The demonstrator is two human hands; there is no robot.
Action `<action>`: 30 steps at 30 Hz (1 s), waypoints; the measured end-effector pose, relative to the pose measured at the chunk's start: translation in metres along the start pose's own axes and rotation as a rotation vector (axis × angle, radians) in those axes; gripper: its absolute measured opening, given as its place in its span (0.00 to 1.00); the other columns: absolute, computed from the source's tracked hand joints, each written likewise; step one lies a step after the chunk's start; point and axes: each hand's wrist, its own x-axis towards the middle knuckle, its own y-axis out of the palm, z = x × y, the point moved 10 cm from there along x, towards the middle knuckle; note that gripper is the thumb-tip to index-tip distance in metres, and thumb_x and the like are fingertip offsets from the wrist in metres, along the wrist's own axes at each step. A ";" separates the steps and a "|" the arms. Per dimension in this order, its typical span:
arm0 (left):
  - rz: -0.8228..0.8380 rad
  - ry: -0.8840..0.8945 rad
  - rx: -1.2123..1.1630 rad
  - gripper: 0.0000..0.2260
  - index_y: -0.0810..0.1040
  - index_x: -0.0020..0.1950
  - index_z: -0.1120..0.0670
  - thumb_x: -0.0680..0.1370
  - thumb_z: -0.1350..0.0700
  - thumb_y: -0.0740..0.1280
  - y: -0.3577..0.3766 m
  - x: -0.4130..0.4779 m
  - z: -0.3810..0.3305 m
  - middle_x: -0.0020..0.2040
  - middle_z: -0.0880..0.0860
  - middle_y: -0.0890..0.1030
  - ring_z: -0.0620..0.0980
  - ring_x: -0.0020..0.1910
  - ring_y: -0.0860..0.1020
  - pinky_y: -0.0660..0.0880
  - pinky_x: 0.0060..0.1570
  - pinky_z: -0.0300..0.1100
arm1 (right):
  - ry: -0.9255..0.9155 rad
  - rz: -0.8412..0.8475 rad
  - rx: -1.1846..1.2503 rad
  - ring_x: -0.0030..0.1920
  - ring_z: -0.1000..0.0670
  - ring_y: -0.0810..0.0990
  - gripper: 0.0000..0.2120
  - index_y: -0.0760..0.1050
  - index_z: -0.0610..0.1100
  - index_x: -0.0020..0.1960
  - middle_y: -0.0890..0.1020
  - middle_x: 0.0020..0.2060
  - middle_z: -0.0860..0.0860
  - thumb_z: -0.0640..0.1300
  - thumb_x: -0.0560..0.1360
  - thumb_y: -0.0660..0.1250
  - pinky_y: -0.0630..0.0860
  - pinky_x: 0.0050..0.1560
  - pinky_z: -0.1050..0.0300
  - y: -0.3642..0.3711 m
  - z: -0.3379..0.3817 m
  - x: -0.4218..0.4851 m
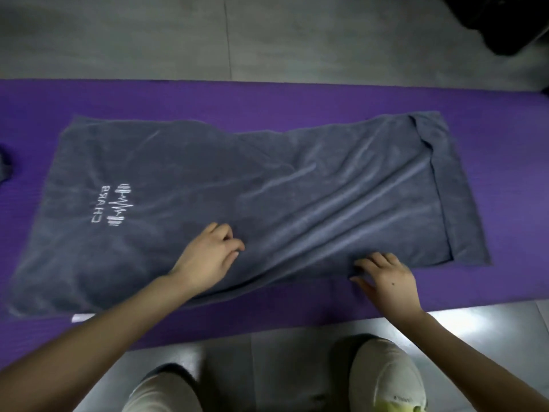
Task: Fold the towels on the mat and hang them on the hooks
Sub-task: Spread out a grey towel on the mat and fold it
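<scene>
A grey towel (225,173) with a white dumbbell logo lies spread lengthwise on the purple mat (267,96). Its right end is folded back over itself and long creases run across the right half. My left hand (208,257) rests on the towel near its middle, fingers curled and pinching the cloth. My right hand (386,278) grips the towel's near edge on the right, with the thumb tucked under the hem. No hooks are in view.
Grey floor tiles surround the mat. A dark object (505,22) sits at the far right corner. Part of another dark cloth (6,165) shows at the left edge. My knees and shoes (389,382) are at the mat's near edge.
</scene>
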 end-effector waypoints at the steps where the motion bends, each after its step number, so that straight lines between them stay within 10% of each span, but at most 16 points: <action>1: 0.015 0.014 -0.023 0.07 0.82 0.45 0.55 0.69 0.63 0.73 0.005 0.004 -0.007 0.39 0.52 0.75 0.53 0.39 0.74 0.77 0.38 0.45 | 0.004 0.004 0.016 0.38 0.43 0.78 0.17 0.82 0.46 0.45 0.79 0.39 0.48 0.56 0.70 0.60 0.76 0.34 0.52 0.002 -0.010 -0.003; 14: 0.189 -0.076 0.056 0.10 0.81 0.54 0.52 0.74 0.58 0.69 0.012 0.051 -0.013 0.49 0.52 0.77 0.54 0.50 0.73 0.73 0.54 0.47 | -0.215 0.087 0.196 0.34 0.49 0.77 0.12 0.80 0.53 0.35 0.78 0.32 0.56 0.55 0.70 0.61 0.63 0.39 0.57 -0.002 -0.027 0.008; 19: 0.051 -0.114 0.186 0.09 0.81 0.52 0.58 0.73 0.61 0.69 -0.017 0.106 0.019 0.49 0.59 0.79 0.63 0.48 0.76 0.72 0.55 0.51 | -0.045 0.010 0.385 0.39 0.45 0.80 0.18 0.82 0.47 0.42 0.83 0.38 0.51 0.57 0.74 0.59 0.76 0.43 0.50 -0.018 -0.046 0.080; 30: -0.081 -0.311 0.308 0.15 0.76 0.62 0.58 0.78 0.54 0.63 -0.041 0.214 0.099 0.56 0.63 0.78 0.65 0.53 0.74 0.69 0.55 0.53 | 0.098 0.003 0.188 0.59 0.39 0.73 0.18 0.73 0.43 0.66 0.77 0.60 0.44 0.49 0.78 0.61 0.69 0.58 0.46 0.014 -0.063 0.255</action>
